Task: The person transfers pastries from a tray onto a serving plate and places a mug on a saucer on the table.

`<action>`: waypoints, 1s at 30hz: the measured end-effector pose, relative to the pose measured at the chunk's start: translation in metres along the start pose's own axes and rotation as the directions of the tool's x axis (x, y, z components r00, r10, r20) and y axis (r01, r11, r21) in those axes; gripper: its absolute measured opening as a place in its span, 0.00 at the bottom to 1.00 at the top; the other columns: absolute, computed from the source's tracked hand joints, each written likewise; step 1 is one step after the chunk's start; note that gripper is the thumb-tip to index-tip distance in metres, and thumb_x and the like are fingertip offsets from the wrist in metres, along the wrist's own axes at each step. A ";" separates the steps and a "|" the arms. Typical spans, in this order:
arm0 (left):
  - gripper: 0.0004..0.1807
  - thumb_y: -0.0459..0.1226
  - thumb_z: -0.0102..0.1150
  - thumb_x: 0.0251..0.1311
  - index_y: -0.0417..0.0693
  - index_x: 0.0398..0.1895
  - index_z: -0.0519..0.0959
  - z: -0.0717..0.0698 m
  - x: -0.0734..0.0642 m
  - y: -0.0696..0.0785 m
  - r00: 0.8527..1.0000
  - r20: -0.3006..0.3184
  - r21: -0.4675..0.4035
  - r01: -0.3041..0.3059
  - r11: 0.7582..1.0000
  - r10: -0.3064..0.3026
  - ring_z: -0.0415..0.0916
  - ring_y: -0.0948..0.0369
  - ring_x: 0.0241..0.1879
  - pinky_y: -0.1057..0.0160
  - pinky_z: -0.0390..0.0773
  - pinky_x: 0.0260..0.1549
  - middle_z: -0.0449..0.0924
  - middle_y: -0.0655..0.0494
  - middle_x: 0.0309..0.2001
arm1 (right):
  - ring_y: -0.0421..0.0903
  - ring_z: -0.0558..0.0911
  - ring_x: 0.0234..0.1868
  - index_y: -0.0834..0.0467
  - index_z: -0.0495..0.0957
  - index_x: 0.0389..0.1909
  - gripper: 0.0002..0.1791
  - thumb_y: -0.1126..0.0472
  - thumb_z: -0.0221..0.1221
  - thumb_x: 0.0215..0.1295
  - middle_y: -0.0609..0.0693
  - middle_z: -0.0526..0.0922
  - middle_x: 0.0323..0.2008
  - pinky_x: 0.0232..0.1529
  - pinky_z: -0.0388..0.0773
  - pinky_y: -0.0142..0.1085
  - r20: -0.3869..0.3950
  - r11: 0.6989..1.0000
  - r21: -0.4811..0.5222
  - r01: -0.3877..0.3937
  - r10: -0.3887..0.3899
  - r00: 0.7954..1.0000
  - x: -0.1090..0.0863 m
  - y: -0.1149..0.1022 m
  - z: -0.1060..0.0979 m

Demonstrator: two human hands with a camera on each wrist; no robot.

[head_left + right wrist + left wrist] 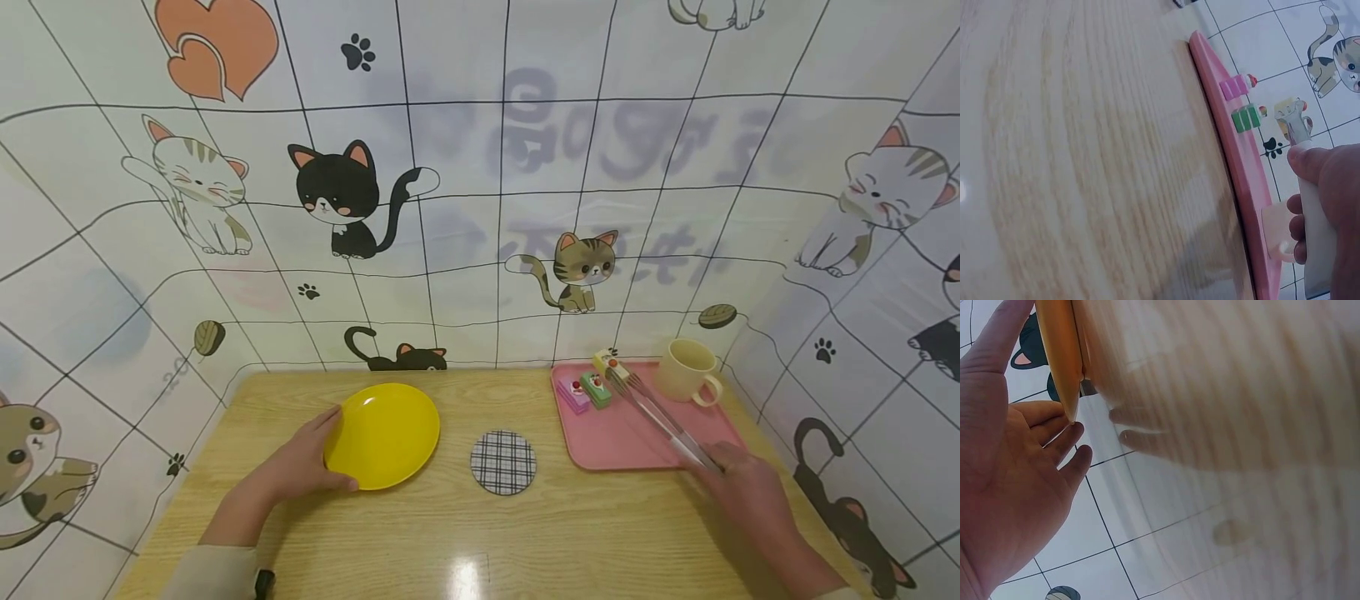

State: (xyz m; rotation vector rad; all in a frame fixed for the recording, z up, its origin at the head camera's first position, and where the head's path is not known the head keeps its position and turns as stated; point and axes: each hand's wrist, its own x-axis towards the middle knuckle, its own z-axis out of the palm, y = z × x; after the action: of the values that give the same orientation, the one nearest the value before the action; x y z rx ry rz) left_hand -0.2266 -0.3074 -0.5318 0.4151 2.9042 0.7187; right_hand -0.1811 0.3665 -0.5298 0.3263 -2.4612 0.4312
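My left hand [311,454] holds the yellow plate [386,437] by its left rim, fingers at the upper side and thumb at the lower. In the left wrist view the fingertips touch the edge of the plate [1063,356]. My right hand [750,492] grips metal tongs [667,421] over the pink tray [615,446]. The tong tips are at a small yellow toy cake [606,362], which appears raised off the tray in the right wrist view. Beside it, a pink cake [574,397] and a green cake [596,390] stand on the tray.
A cream mug [682,371] stands at the tray's back right corner. Between plate and tray lies a round checked coaster [503,462]. The wooden table [480,533] ends at a wall covering [472,292] printed with cats.
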 end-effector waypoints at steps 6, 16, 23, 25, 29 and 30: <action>0.72 0.67 0.77 0.36 0.34 0.78 0.55 0.000 0.000 0.001 1.000 0.002 -0.005 0.002 1.000 -0.002 0.50 0.38 0.75 0.35 0.56 0.70 0.50 0.39 0.79 | 0.37 0.69 0.21 0.56 0.88 0.38 0.16 0.56 0.77 0.49 0.38 0.78 0.24 0.19 0.69 0.39 0.034 1.000 0.017 -0.017 0.016 0.999 0.005 -0.007 -0.002; 0.73 0.67 0.77 0.36 0.35 0.79 0.53 -0.004 -0.001 0.001 1.000 0.000 -0.025 -0.006 1.000 0.006 0.50 0.38 0.76 0.35 0.56 0.71 0.48 0.40 0.79 | 0.50 0.85 0.29 0.59 0.89 0.39 0.17 0.57 0.77 0.48 0.50 0.88 0.33 0.30 0.81 0.50 0.020 0.999 0.033 0.031 -0.032 0.999 0.019 -0.025 0.000; 0.73 0.66 0.77 0.37 0.35 0.79 0.52 -0.003 0.000 0.000 1.000 0.006 -0.036 0.000 0.999 0.000 0.49 0.38 0.76 0.35 0.55 0.71 0.47 0.40 0.80 | 0.51 0.87 0.32 0.58 0.89 0.36 0.16 0.58 0.78 0.45 0.50 0.89 0.34 0.32 0.83 0.49 0.008 0.997 0.036 0.068 -0.069 0.998 0.026 -0.042 0.002; 0.73 0.67 0.77 0.36 0.35 0.79 0.52 -0.002 0.000 -0.001 1.000 0.008 -0.036 0.001 0.999 -0.001 0.49 0.38 0.76 0.35 0.55 0.71 0.47 0.40 0.80 | 0.50 0.86 0.32 0.58 0.89 0.36 0.16 0.57 0.78 0.46 0.49 0.89 0.33 0.31 0.82 0.48 0.024 0.997 0.046 0.058 -0.059 0.998 0.028 -0.048 0.003; 0.74 0.68 0.77 0.36 0.35 0.79 0.52 0.000 0.001 -0.002 1.000 0.010 -0.038 0.004 0.999 -0.003 0.49 0.39 0.76 0.35 0.55 0.71 0.47 0.41 0.80 | 0.48 0.86 0.33 0.57 0.89 0.37 0.15 0.55 0.77 0.50 0.48 0.88 0.34 0.33 0.83 0.47 0.065 0.997 0.059 0.040 -0.043 0.997 0.033 -0.059 0.007; 0.74 0.68 0.77 0.36 0.35 0.79 0.52 0.000 0.001 -0.002 1.000 0.009 -0.040 0.004 0.999 -0.003 0.49 0.39 0.76 0.35 0.55 0.71 0.47 0.41 0.80 | 0.46 0.85 0.32 0.57 0.89 0.37 0.15 0.55 0.77 0.51 0.47 0.88 0.33 0.32 0.82 0.46 0.076 0.997 0.068 0.038 -0.043 0.996 0.035 -0.061 0.009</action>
State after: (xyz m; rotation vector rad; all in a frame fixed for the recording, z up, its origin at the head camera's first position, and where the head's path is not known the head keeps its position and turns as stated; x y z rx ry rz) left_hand -0.2279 -0.3093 -0.5329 0.4078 2.8760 0.7705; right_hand -0.1929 0.3028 -0.5014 0.4267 -2.5143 0.4925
